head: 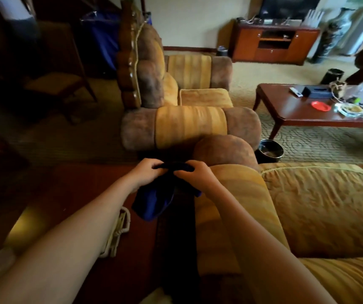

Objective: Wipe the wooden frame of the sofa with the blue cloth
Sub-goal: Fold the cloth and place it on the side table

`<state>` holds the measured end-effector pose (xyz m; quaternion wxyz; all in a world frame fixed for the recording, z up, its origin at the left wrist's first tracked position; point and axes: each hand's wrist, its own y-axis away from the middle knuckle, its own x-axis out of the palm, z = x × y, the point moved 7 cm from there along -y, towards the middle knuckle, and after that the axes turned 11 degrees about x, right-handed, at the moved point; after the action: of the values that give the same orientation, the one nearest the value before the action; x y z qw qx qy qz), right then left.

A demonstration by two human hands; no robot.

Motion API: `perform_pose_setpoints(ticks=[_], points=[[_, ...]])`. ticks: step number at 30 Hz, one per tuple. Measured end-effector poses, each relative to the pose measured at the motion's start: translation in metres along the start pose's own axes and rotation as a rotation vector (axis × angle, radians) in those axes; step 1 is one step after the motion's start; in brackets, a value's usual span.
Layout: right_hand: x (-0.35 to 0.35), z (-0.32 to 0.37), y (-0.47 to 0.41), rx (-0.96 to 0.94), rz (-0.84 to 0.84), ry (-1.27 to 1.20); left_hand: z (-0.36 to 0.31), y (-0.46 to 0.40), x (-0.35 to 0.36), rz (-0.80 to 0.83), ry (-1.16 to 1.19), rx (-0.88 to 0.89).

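Two bare forearms reach forward from the bottom edge, meeting over the gap between the sofa's near armrest and a dark red-brown side table. The left hand (145,172) and the right hand (194,175) both have their fingers curled down, pinching the top edge of the blue cloth (154,199), which is bunched between them and hangs below in a loose fold toward the left forearm. The stretch of cloth between the two grips runs left to right; the rest drapes downward, just beside the sofa's (307,216) outer armrest wall. No wooden frame shows plainly on this sofa; the strip below the hands is too dark to read. The one clear piece of carved wood is the wooden frame (127,60) along the back of the armchair beyond, standing upright and well apart from the hands, ahead and slightly left. The left hand is therefore the nearer one to it. My judgement: the cloth is being gathered or folded into a pad, and wiping has not yet begun. Further right stands a coffee table (296,110) carrying small items.
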<state>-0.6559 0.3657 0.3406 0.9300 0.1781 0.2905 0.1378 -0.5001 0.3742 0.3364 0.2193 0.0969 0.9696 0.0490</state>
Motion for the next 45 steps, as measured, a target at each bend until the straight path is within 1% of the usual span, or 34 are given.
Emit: perform_pose_setpoints(ticks=[2,4,7,10,12,15,18,20,23,25,27,28,30,32,33,34,35,37,38,39,40,41,42,45], points=[[0.017,0.006,-0.006,0.009,0.041,0.071,0.012,0.008,-0.017,-0.097,-0.005,-0.015],[0.030,0.012,-0.012,-0.001,0.044,0.150,0.023,0.015,-0.031,-0.146,-0.031,-0.050],[0.043,0.026,-0.020,-0.026,-0.011,0.226,0.036,0.025,-0.050,-0.130,-0.039,-0.082],[0.055,0.047,-0.023,-0.072,-0.061,0.151,0.043,0.034,-0.065,-0.074,0.001,-0.102],[0.066,0.062,-0.025,-0.096,-0.047,0.092,0.048,0.037,-0.076,-0.037,0.000,-0.117],[0.092,0.086,-0.033,-0.158,0.015,0.102,0.057,0.040,-0.099,-0.019,-0.023,-0.128],[0.111,0.106,-0.042,-0.182,0.035,0.127,0.063,0.038,-0.125,-0.053,-0.078,-0.105],[0.119,0.118,-0.048,-0.201,0.032,0.156,0.063,0.034,-0.144,-0.112,-0.097,-0.074],[0.127,0.130,-0.063,-0.212,0.017,0.254,0.060,0.024,-0.162,-0.165,-0.036,-0.043],[0.133,0.140,-0.079,-0.210,0.012,0.297,0.059,0.015,-0.174,-0.203,-0.045,-0.063],[0.138,0.145,-0.096,-0.196,0.022,0.334,0.060,0.006,-0.189,-0.311,-0.057,-0.070],[0.141,0.145,-0.106,-0.185,0.040,0.348,0.062,0.000,-0.198,-0.386,-0.017,-0.064],[0.147,0.142,-0.129,-0.170,0.095,0.363,0.068,-0.010,-0.218,-0.576,0.127,-0.058],[0.153,0.137,-0.156,-0.154,0.156,0.343,0.086,-0.020,-0.234,-0.760,0.310,-0.100],[0.155,0.136,-0.172,-0.145,0.182,0.321,0.093,-0.027,-0.239,-0.824,0.370,-0.119],[0.157,0.136,-0.188,-0.138,0.201,0.301,0.100,-0.034,-0.243,-0.852,0.383,-0.139],[0.158,0.139,-0.202,-0.138,0.219,0.291,0.105,-0.041,-0.246,-0.850,0.353,-0.162],[0.160,0.145,-0.235,-0.127,0.265,0.290,0.113,-0.058,-0.244,-0.776,0.263,-0.218],[0.160,0.146,-0.250,-0.092,0.316,0.269,0.116,-0.065,-0.240,-0.738,0.245,-0.253],[0.162,0.147,-0.263,-0.041,0.384,0.214,0.122,-0.070,-0.235,-0.737,0.235,-0.285],[0.162,0.148,-0.277,0.007,0.444,0.150,0.128,-0.074,-0.232,-0.780,0.217,-0.317],[0.161,0.151,-0.289,0.028,0.490,0.100,0.131,-0.077,-0.232,-0.857,0.185,-0.342],[0.160,0.156,-0.300,0.018,0.529,0.091,0.133,-0.080,-0.234,-0.941,0.149,-0.362],[0.155,0.171,-0.320,-0.065,0.659,0.218,0.138,-0.088,-0.244,-1.145,0.122,-0.395]])
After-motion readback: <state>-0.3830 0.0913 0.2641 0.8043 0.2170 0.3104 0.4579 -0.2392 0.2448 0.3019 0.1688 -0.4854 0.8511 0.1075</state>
